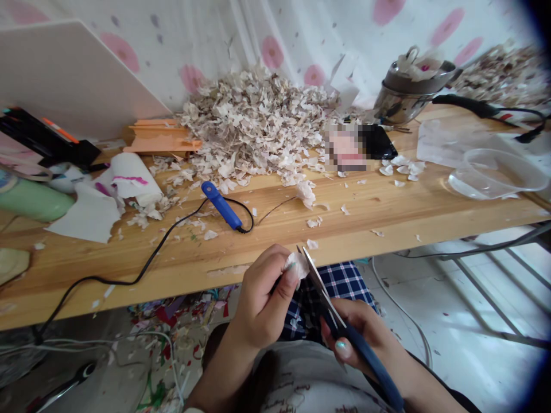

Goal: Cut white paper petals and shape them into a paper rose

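Note:
My left hand (267,298) pinches a small, thin, whitish petal-like piece (298,265) between thumb and fingers, just off the table's front edge. In my right hand (359,330) is a pair of scissors (322,287) with dark blue handles. Their blades point up and away from me, slightly parted at the tips, right beside the piece. On the table beyond lies a thin brown stem (278,210) with a pale papery flower head (306,194) at its end. A few loose pale scraps (312,244) are scattered near the edge.
A large heap of pale scraps (258,120) fills the back of the wooden table (185,269). A blue corded device (221,206) lies in front of it. On the right are a phone (381,142), a metal pot (400,100) and a clear plastic container (499,175). A paper roll (135,178) lies left.

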Demonstrator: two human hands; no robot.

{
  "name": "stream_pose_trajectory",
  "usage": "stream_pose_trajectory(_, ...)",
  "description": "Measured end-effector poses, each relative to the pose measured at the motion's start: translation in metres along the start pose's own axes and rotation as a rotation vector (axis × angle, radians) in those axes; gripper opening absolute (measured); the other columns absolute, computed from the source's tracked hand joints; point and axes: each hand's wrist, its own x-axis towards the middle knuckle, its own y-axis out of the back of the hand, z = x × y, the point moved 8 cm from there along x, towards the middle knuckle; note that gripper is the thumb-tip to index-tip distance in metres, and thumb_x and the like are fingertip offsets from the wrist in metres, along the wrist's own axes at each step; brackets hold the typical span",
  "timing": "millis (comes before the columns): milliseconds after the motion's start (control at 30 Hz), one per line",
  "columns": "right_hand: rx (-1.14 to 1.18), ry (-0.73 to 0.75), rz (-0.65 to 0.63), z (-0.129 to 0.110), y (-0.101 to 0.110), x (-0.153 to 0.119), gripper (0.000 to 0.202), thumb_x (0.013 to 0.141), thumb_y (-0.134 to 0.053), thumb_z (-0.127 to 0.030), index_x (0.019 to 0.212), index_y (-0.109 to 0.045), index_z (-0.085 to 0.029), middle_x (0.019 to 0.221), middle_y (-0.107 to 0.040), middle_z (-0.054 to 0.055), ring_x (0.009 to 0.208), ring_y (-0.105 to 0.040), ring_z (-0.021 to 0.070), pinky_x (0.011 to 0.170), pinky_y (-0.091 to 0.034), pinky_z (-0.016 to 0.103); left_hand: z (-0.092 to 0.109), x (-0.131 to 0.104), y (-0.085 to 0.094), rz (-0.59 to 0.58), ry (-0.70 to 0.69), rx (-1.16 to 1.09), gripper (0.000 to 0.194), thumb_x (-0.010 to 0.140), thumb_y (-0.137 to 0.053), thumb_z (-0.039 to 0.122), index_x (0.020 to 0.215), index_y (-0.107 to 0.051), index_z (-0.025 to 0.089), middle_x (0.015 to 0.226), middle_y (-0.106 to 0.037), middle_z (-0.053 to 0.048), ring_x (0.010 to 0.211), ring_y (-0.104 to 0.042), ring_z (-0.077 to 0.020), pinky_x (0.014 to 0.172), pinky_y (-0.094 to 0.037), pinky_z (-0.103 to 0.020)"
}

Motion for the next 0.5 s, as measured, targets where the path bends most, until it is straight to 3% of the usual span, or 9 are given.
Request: stream_pose_trajectory(500,-0.064,-0.020,-0.008,-0.0034,0.0027,0.0001,0.055,0.074,-0.059,-0.072,0.069,-0.053,-0.018,0.059,-0.044,-0.003,0.054,-0.037,0.0110,0.049,-0.027,0.024,-0.0042,-0.0002,0.0007,-0.015,0.023,-0.051,0.028,0.097,-0.043,0.029,0.071,-0.048,0.021,0.071,-0.046,-0.001,0.066,-0.045,-0.0143,0.058,-0.035,-0.030)
